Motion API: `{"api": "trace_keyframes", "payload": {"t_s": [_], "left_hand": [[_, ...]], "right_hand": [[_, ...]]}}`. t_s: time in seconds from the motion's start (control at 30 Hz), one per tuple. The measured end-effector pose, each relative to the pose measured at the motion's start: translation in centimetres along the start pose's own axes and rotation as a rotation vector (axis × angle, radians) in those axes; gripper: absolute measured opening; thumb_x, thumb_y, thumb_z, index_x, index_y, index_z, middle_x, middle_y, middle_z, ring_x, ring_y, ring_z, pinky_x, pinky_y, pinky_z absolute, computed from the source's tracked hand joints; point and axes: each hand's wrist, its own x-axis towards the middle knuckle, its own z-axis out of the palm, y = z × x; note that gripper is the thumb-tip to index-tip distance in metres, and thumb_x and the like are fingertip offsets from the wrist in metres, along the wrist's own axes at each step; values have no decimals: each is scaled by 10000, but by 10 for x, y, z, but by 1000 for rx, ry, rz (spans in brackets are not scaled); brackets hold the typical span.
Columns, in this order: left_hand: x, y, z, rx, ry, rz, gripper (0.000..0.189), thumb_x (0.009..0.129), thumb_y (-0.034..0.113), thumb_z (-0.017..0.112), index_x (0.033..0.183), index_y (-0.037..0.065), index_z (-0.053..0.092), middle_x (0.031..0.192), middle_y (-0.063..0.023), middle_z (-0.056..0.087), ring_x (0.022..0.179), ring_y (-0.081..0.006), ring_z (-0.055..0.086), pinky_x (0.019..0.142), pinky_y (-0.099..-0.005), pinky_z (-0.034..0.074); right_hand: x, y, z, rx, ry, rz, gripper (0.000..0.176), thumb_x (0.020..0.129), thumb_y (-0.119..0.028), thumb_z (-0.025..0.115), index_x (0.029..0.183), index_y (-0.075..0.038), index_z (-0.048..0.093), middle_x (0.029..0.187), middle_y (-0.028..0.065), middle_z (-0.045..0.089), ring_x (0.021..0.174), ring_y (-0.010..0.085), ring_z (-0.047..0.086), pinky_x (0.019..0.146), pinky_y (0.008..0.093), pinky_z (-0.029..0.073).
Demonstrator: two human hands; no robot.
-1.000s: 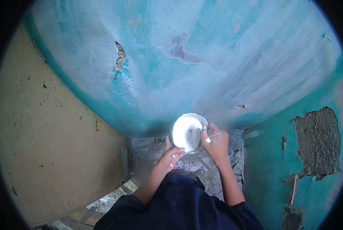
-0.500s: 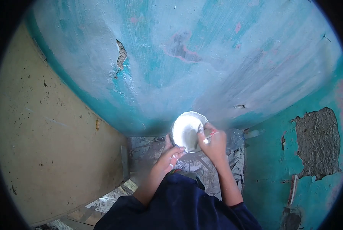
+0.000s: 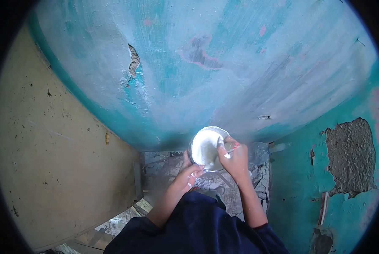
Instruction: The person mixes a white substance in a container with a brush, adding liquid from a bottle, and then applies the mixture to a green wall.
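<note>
Gripping this white-smeared pot (image 3: pixel 194 141) with my left fingers (image 3: pixel 196 168), right fingers (image 3: pixel 221 149) closed round a tool (image 3: pixel 232 149) at its rim

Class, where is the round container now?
In the head view, the round container is just below and right of centre, between the left hand and right hand.

1. From where I stand, the right fingers (image 3: pixel 221 150) cover most of a thin tool (image 3: pixel 234 147).
2. The pot (image 3: pixel 191 153) partly hides the left fingers (image 3: pixel 195 169).
3. Right of both, a clear object (image 3: pixel 259 153) blurs.
</note>
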Motion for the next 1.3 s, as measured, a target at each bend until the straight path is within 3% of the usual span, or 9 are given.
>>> {"api": "trace_keyframes", "payload": {"t_s": [0.13, 0.3, 0.43, 0.53, 0.73, 0.93, 1.07, 1.13, 1.3], "left_hand": [[-1, -5, 1, -51, -23, -22, 855, 800, -27, 578, 1475, 207, 110, 1314, -124, 432, 1137, -216, 536, 889, -357, 499], [2, 1, -6, -11, 21, 63, 844, 778, -20, 556, 1484, 206, 152, 1338, -115, 416, 1173, -248, 520, 896, -385, 513], [3, 0, -5, 29, 7, 60, 826, 782, -16, 551, 1477, 205, 162, 1333, -114, 419, 1175, -243, 519, 894, -383, 513], [-1, -3, 2, 10, -6, 10, 813, 786, -13, 549, 1472, 201, 167, 1332, -114, 419, 1173, -244, 519, 901, -383, 507], [0, -4, -5, -10, 19, 33, 818, 787, -11, 548, 1476, 195, 159, 1349, -118, 413, 1176, -252, 519, 921, -399, 494], [4, -8, 0, 30, 38, 43, 838, 785, -14, 548, 1487, 198, 142, 1348, -118, 413, 1171, -252, 518, 915, -403, 496], [4, -11, 6, 24, 11, -15, 845, 782, -18, 553, 1487, 198, 139, 1371, -120, 386, 1210, -258, 493, 928, -404, 493], [5, -10, 6, 27, 16, -21, 846, 782, -21, 552, 1487, 199, 139, 1373, -119, 385, 1214, -256, 491, 929, -402, 494], [10, -12, 5, 7, 11, 41, 827, 788, -20, 558, 1476, 215, 163, 1313, -104, 434, 1150, -233, 524, 893, -385, 504]], "right_hand": [[10, 3, 10, 9, 66, -30, 182, 855, -191, 624, 811, -18, 592, 593, 198, 564, 554, 380, 604, 513, 419, 445], [11, 1, -20, -374, -69, 71, 189, 773, -199, 664, 840, -28, 622, 605, 195, 603, 613, 395, 633, 568, 454, 501], [-1, 7, -9, -140, -75, 31, 201, 777, -210, 668, 841, -26, 624, 605, 198, 599, 617, 395, 633, 576, 450, 506], [2, 9, 6, 55, -27, 3, 160, 864, -180, 623, 830, -24, 613, 573, 181, 565, 530, 362, 600, 509, 400, 452], [10, 5, -20, -352, -60, 62, 189, 798, -191, 659, 787, -16, 588, 615, 207, 590, 616, 391, 633, 567, 440, 495], [-6, 15, -7, 65, -46, 16, 194, 849, -160, 634, 740, -13, 571, 585, 176, 569, 546, 361, 598, 520, 401, 451], [-1, 23, -6, 56, 35, 91, 193, 852, -147, 629, 734, -1, 583, 595, 180, 576, 557, 354, 613, 534, 392, 459], [2, 21, -17, -171, 100, 55, 180, 811, -171, 647, 780, -12, 570, 599, 203, 569, 606, 393, 621, 553, 432, 487], [-9, 12, -19, -104, 0, 81, 187, 818, -179, 644, 781, -15, 563, 619, 208, 578, 620, 400, 624, 555, 438, 488]]}}
